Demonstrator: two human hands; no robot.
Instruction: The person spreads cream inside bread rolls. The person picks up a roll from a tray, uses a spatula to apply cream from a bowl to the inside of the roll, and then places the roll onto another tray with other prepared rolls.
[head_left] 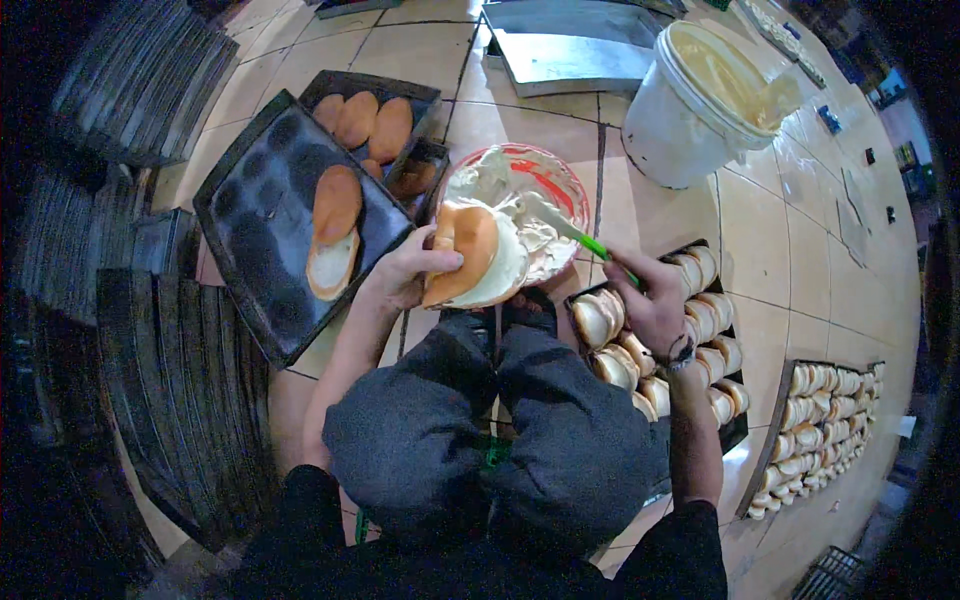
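My left hand (408,268) holds a split bread bun (480,240), its brown half folded open and its pale cut face turned toward the bowl. In my right hand (652,300) is a spreading knife with a green handle (594,247); its blade reaches into the white cream (540,235). The cream fills much of a red-and-white bowl (578,190) between my knees and the dark trays. The bun overlaps the bowl's near left side and hides part of it. Left of the bowl, another opened bun (336,215) lies on a black baking tray (265,215).
Several brown buns (358,120) sit in another tray behind. A white bucket (670,130) stands far right, near a metal pan (580,60). Filled buns crowd a tray (705,290) by my right wrist and a farther rack (820,425). Stacked trays (190,400) line the left.
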